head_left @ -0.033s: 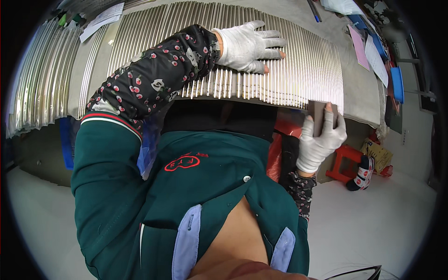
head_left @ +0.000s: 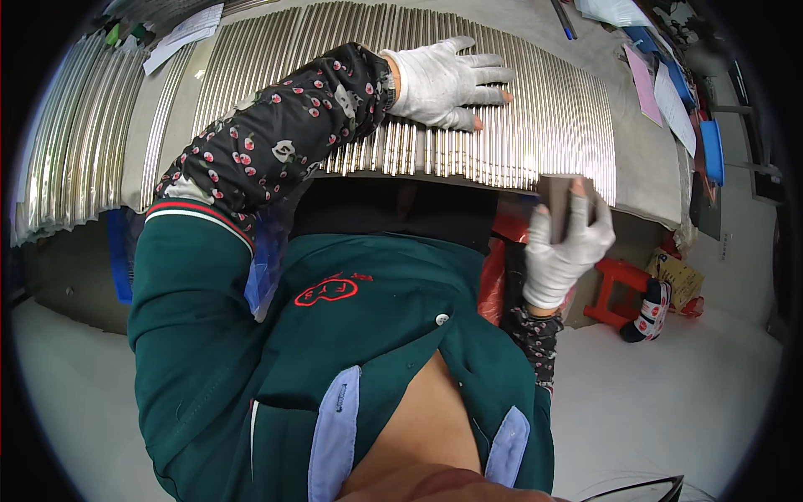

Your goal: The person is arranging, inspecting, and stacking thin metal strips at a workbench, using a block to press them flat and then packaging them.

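Head view: one brown, flat-sided block (head_left: 557, 202), gripped in the right hand (head_left: 569, 255) at the near right ends of shiny silver rods (head_left: 544, 109), too many to count; across them, left hand (head_left: 442, 87) flat, fingers apart; near right, one red stool (head_left: 617, 269).

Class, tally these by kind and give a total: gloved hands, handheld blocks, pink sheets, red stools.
Gloved hands: 2 (left hand, right hand)
Handheld brown block: 1
Pink sheet: 1
Red stool: 1
Total: 5
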Demonstrator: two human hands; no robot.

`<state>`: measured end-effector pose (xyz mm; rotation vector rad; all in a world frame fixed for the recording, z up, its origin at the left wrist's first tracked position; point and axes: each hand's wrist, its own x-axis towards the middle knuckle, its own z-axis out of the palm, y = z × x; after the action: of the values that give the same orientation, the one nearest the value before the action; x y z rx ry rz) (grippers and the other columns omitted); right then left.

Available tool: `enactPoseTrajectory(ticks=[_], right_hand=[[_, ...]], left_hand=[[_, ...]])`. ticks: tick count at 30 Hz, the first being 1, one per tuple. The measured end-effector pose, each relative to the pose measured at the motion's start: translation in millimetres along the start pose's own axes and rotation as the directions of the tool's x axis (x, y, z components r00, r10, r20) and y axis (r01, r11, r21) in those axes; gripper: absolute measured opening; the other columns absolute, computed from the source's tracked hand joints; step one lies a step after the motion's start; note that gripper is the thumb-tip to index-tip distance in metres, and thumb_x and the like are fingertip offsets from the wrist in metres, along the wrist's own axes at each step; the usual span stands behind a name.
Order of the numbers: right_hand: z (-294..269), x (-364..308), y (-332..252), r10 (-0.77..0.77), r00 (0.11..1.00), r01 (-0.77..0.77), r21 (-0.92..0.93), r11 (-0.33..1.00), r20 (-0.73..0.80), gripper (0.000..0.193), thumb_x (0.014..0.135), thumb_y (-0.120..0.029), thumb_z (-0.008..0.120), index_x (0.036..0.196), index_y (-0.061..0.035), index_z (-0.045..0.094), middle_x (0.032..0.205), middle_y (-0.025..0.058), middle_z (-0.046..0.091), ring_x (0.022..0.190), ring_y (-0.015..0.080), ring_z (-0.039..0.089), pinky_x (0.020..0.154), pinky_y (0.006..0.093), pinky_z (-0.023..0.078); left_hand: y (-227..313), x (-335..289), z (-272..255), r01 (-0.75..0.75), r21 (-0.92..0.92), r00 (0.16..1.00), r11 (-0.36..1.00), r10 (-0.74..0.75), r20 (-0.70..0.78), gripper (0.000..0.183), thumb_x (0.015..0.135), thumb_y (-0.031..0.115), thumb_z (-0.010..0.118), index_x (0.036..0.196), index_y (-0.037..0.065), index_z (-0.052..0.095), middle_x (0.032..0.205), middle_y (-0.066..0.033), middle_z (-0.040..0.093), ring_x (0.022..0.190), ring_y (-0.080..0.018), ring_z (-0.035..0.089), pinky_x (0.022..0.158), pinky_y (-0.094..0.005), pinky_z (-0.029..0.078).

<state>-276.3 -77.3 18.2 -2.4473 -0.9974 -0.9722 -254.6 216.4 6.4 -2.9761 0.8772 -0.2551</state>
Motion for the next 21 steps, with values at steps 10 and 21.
enactPoseTrajectory(ticks=[10, 21], right_hand=[[24, 6, -96, -0.297, 0.955, 0.266, 0.466, 0.843, -0.009, 0.070, 0.070, -0.026, 0.075, 0.136, -0.0247, 0.053, 0.123, 0.0201, 0.050, 0.105, 0.0314, 0.053, 0.087, 0.0441, 0.043], [58, -5, -107, -0.655, 0.752, 0.628, 0.385, 0.677, -0.073, 0.050, 0.086, -0.016, 0.063, 0.133, -0.0220, 0.048, 0.123, 0.0159, 0.051, 0.113, 0.0314, 0.052, 0.095, 0.0465, 0.043]], left_hand=[[-28, -103, -22, 0.044, 0.000, 0.999, 0.999, -0.044, -0.007, 0.069, 0.095, 0.051, 0.046, 0.151, 0.016, 0.027, 0.156, -0.0148, 0.025, 0.145, -0.0358, 0.022, 0.116, -0.0574, 0.018], [-9, -100, -12, 0.086, 0.119, 0.996, 0.989, -0.088, 0.016, 0.065, 0.097, 0.055, 0.033, 0.148, 0.014, 0.032, 0.155, -0.0132, 0.028, 0.143, -0.0332, 0.028, 0.116, -0.0548, 0.021]])
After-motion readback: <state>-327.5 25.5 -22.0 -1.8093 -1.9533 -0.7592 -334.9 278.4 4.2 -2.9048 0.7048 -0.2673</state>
